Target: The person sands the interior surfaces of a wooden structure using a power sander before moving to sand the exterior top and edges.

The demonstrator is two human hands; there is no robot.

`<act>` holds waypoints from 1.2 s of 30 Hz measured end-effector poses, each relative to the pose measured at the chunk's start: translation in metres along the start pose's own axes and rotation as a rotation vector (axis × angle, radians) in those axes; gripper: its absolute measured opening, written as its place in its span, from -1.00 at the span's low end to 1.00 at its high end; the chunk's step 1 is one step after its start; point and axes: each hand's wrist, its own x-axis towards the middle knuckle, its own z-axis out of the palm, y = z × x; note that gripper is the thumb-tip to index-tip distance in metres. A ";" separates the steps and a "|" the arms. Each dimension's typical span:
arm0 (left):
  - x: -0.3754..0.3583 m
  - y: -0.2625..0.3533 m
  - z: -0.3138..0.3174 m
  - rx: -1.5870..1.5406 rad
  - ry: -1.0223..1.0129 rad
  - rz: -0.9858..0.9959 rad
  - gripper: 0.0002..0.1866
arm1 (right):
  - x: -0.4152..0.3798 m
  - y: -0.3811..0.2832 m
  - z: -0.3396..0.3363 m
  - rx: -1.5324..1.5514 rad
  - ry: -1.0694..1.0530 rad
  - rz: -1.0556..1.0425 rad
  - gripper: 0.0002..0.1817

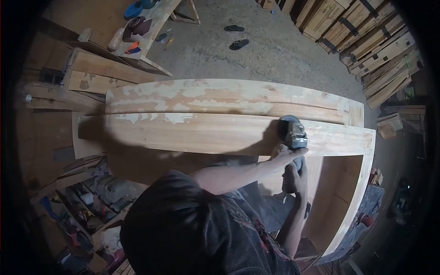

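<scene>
An angle grinder (294,136) with a round disc (288,123) rests on the pale front board (206,133) of a large wooden frame. My left hand (286,153) is closed around the grinder's body just behind its head. Further back, my right hand (295,178) wraps the rear of the grinder. The disc sits at the upper edge of the front board, and whether it spins cannot be made out. Behind lies a second board (220,97) with patchy whitish filler on its surface. Part of each hand's fingers is hidden by the tool.
An open compartment (341,183) of the frame lies to the right. A workbench (156,27) stands at the back left. Two sandals (236,36) lie on the concrete floor. Stacked boards (353,27) fill the back right; a cluttered shelf (87,201) is at lower left.
</scene>
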 end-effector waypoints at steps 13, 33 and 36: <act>-0.045 0.016 -0.062 -0.081 0.080 -0.235 -0.23 | 0.001 0.018 0.046 0.056 -0.190 -0.033 -0.23; -0.049 0.014 -0.064 -0.214 0.201 -0.241 -0.04 | 0.001 -0.011 0.047 -0.022 -0.193 -0.050 -0.30; -0.019 0.020 -0.031 -0.162 0.000 -0.132 0.04 | 0.005 -0.008 0.011 0.139 -0.112 0.065 -0.32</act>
